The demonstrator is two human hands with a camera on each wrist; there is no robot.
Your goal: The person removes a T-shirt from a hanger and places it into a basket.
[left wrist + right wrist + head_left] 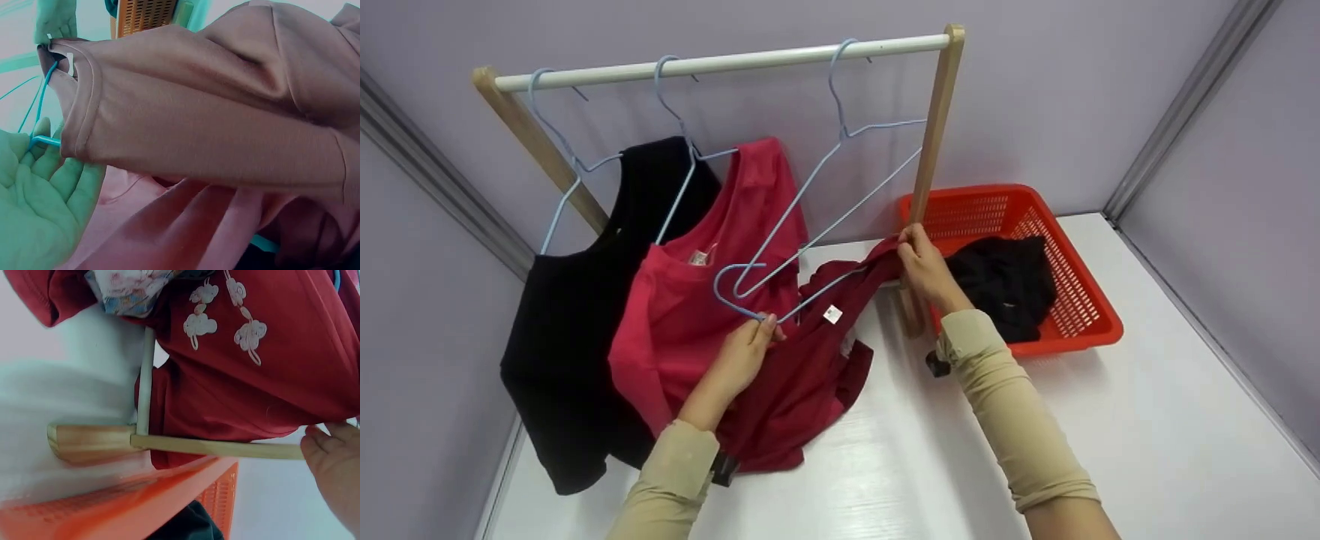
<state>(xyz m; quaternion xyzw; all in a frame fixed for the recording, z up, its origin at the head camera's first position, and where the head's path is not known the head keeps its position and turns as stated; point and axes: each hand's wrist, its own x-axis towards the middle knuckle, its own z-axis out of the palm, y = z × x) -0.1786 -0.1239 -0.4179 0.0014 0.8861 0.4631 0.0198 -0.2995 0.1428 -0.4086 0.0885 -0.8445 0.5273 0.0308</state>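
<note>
My left hand [741,354] pinches a light blue wire hanger [819,292] just below its hook. The hanger's right arm runs inside the neck of a dark red top [787,390], which carries a white label. With thumb and fingers, my right hand [928,268] grips the top's shoulder edge and stretches it to the right, by the rack's wooden post. In the left wrist view the neckline [84,112] lies against the left fingers. Pale cloud-shaped fastenings [247,334] and a patterned patch [132,292] show on the top in the right wrist view.
A clothes rack with a white rail [750,61] stands along the back wall. On it hang a black top [577,322], a bright pink top [697,300] and a bare blue hanger [840,150]. The red basket [1099,322] at right holds a black garment [1009,285].
</note>
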